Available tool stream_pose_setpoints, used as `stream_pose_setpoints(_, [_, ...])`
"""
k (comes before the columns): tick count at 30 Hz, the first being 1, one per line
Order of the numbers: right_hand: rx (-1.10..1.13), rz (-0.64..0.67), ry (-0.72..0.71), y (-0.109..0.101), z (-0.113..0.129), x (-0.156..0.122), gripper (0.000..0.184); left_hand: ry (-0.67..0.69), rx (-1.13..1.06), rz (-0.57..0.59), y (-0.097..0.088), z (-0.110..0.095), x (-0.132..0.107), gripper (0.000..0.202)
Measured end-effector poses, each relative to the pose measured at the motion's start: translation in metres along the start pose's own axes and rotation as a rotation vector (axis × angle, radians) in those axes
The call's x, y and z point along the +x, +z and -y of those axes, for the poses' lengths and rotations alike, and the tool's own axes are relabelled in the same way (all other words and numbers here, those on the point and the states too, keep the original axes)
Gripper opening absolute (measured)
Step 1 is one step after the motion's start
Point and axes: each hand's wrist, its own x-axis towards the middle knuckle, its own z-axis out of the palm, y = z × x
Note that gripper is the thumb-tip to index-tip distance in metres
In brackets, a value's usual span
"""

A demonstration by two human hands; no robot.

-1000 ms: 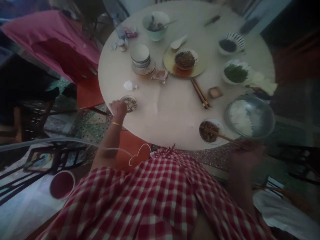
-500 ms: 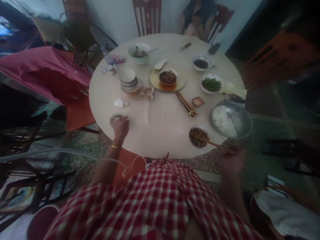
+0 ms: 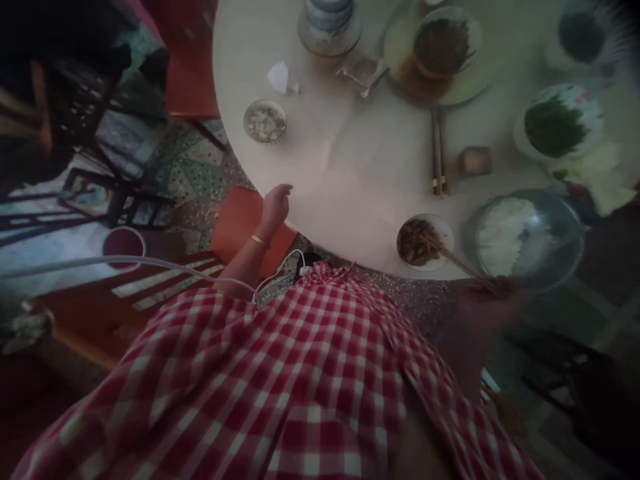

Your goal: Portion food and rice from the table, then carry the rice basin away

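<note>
My left hand (image 3: pixel 276 207) is at the table's near left edge, fingers loosely apart and nothing visible in them. Beyond it stands a small bowl of pale food (image 3: pixel 265 122), not touched by the hand. My right hand (image 3: pixel 493 300), dim and blurred, is shut on a pair of chopsticks (image 3: pixel 465 265) by the table's near right edge. The chopstick tips rest in the dark, stringy food of a white bowl (image 3: pixel 447 233). A large clear bowl of white rice (image 3: pixel 575 250) is just beyond the right hand.
On the round table (image 3: pixel 350 200) are another pair of chopsticks (image 3: pixel 438 157), a small square block (image 3: pixel 475 161), a bowl of greens (image 3: pixel 553 127), a plate under a bowl of dark food (image 3: pixel 445 43), stacked bowls (image 3: pixel 329 30) and a crumpled tissue (image 3: pixel 279 77). An orange chair (image 3: pixel 240 220) is near the left arm.
My left hand has let go of the small bowl and drawn back towards the table edge. My view has tilted down. The right hand still holds the chopsticks in the bowl.
</note>
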Motion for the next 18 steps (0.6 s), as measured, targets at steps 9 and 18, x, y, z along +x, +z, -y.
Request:
stream_pose_setpoints(9, [0.228,0.154,0.017,0.015,0.022,0.032,0.061,-0.201,-0.131,-0.158,0.012,-0.004,-0.061,0.032])
stream_pose_setpoints(18, [0.312,0.155,0.014,0.000,0.002,0.041,0.058,-0.166,-0.048,-0.093,-0.005,-0.013,-0.068,0.034])
